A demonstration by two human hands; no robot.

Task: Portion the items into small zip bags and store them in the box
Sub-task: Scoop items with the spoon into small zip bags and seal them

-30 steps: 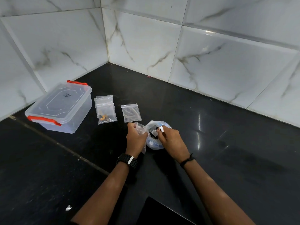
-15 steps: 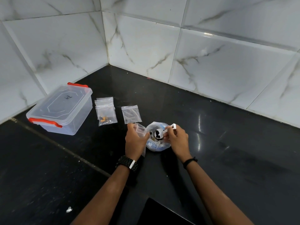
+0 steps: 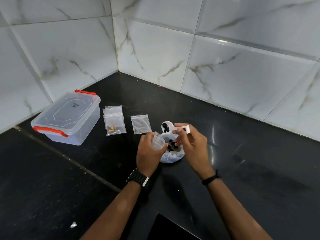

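Note:
My left hand [image 3: 149,153] grips a small clear zip bag [image 3: 158,141] with its mouth held open. My right hand [image 3: 192,144] pinches the handle of a white plastic scoop [image 3: 171,128]; the scoop's bowl carries a few small black pieces and hovers just above and behind the bag's mouth. Between my hands sits a larger clear bag [image 3: 172,155] of dark and white pieces on the black counter. A clear plastic box [image 3: 67,118] with red clips and its lid on stands at the left.
Two filled small zip bags [image 3: 114,121] overlap next to the box, one showing orange bits, and another zip bag [image 3: 140,124] lies to their right. White marble-look tiled walls meet in a corner behind. A white scrap [image 3: 73,224] lies on the counter's near left.
My right hand has lifted the scoop out of the large bag with black pieces in it and brought it up above the small bag's mouth. My left hand has tilted the small bag open.

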